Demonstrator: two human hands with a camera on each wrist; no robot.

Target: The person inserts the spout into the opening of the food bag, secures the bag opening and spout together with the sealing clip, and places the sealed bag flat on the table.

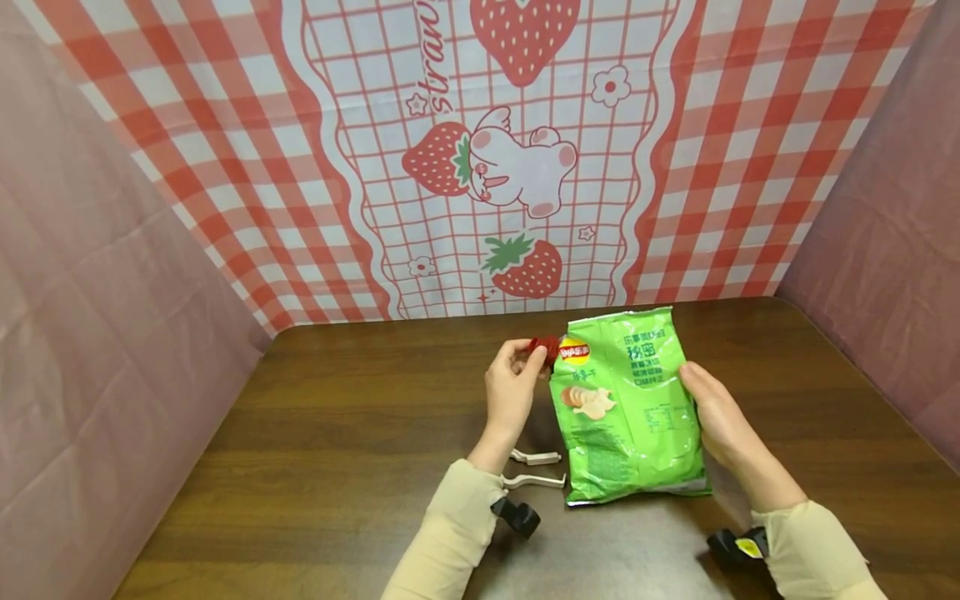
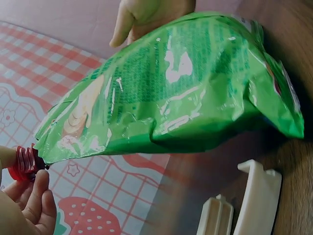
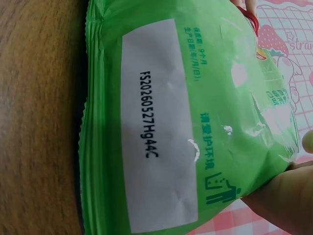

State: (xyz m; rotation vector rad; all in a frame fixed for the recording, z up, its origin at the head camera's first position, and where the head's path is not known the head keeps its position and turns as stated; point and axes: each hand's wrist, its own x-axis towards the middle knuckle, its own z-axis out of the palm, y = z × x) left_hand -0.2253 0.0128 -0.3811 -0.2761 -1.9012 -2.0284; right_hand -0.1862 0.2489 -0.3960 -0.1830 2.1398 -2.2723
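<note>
A green bag of potato chips (image 1: 633, 433) stands tilted above the wooden table, its back with printed text toward the head camera. My left hand (image 1: 512, 392) pinches a small red ridged clip (image 1: 546, 348) at the bag's upper left edge. In the left wrist view, the red clip (image 2: 25, 163) sits right at the corner of the bag (image 2: 195, 98). My right hand (image 1: 720, 417) holds the bag's right side, thumb on the near face and the other fingers hidden behind. A white label with a printed code shows near the bag's crimped bottom seal (image 3: 93, 132) in the right wrist view.
Two white bag-sealing clips (image 1: 536, 457) lie on the table (image 1: 360, 433) left of the bag, close to my left wrist. A checked strawberry cloth (image 1: 480, 225) hangs along the back, and pink cloth (image 1: 112, 292) covers the sides.
</note>
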